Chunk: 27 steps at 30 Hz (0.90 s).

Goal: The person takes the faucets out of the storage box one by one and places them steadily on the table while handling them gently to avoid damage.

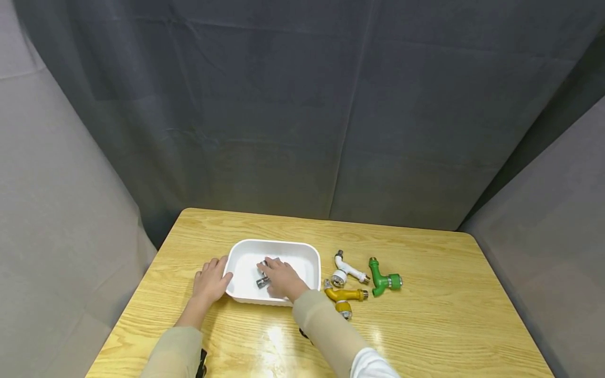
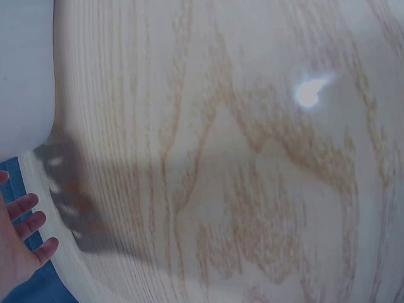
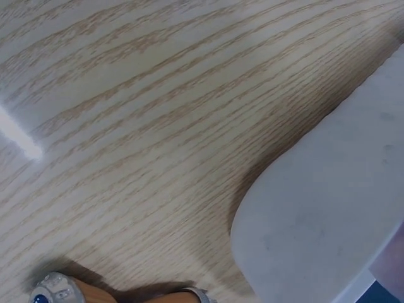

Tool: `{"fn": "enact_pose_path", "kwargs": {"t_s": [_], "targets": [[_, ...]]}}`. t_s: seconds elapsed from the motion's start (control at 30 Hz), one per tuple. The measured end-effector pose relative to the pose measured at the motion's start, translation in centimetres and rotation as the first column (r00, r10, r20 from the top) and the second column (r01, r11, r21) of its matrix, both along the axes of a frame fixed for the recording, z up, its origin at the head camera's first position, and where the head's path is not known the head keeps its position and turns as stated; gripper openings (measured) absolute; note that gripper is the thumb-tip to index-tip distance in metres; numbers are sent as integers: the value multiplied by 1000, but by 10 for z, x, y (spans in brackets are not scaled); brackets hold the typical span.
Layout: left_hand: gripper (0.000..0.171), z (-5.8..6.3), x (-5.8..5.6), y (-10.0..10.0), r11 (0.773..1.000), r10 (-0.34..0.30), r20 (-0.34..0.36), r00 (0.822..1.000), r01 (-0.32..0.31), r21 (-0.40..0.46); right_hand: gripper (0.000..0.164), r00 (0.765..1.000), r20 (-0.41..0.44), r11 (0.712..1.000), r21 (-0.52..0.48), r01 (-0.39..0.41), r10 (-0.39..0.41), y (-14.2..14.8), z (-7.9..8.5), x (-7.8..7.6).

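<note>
A white plastic tray stands on the table, left of the middle. Inside it lies a chrome tap, partly covered by my right hand. The fingers reach over the tap's far side, with the thumb on its near side; I cannot tell whether they grip it. In the right wrist view, the tray wall hides nearly all of that hand. My left hand rests at the tray's left edge, thumb at the rim. Its fingers look spread and uncurled in the left wrist view.
To the tray's right lie a white tap, a yellow tap near my right forearm, and a green tap farther right. The wooden table is backed by a dark curtain, with grey cloth at the sides.
</note>
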<state>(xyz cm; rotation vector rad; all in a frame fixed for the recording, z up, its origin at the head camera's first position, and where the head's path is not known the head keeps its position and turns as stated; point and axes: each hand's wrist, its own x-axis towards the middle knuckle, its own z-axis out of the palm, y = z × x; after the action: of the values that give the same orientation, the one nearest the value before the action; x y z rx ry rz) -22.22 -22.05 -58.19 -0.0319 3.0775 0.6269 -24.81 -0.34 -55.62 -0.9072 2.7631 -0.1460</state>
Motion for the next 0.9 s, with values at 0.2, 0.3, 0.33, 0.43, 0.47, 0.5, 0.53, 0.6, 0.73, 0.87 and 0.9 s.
{"fn": "enact_pose_path", "kwargs": {"t_s": [0.2, 0.3, 0.33, 0.43, 0.47, 0.5, 0.53, 0.6, 0.73, 0.87, 0.9], "targets": [[54, 1, 0, 0, 1000, -3, 4, 1000, 3, 0, 66, 1000, -25, 1000, -23, -6, 5, 2, -2, 0], [54, 1, 0, 0, 1000, -2, 0, 1000, 2, -3, 63, 998, -59, 999, -34, -20, 18, 4, -5, -1], [54, 1, 0, 0, 1000, -2, 0, 1000, 2, -4, 61, 997, -72, 999, -36, -29, 26, 4, -6, -1], [54, 1, 0, 0, 1000, 1, 1, 1000, -1, -4, 57, 991, -119, 997, -43, -58, 52, 6, -9, -1], [54, 0, 0, 1, 1000, 1, 1, 1000, -1, -3, 55, 989, -134, 997, -48, -67, 60, 7, -10, 0], [54, 0, 0, 1, 1000, 4, 2, 1000, -4, -3, 53, 987, -144, 996, -53, -76, 68, 7, -10, 0], [54, 0, 0, 1, 1000, 4, 1, 1000, -4, -2, 52, 986, -153, 995, -61, -83, 72, 8, -11, 0], [54, 0, 0, 1, 1000, 2, 0, 1000, -2, -1, 49, 983, -166, 993, -75, -92, 78, 9, -11, 1], [54, 0, 0, 0, 1000, -2, 1, 1000, 2, 2, 46, 986, -147, 991, -98, -91, 76, 10, -9, 2], [54, 0, 0, 0, 1000, -1, 5, 1000, 1, 3, 46, 996, -82, 994, -94, -55, 47, 10, -6, 3], [54, 0, 0, 0, 1000, -1, 6, 1000, 1, 2, 46, 997, -71, 994, -96, -47, 40, 10, -5, 3]]}}
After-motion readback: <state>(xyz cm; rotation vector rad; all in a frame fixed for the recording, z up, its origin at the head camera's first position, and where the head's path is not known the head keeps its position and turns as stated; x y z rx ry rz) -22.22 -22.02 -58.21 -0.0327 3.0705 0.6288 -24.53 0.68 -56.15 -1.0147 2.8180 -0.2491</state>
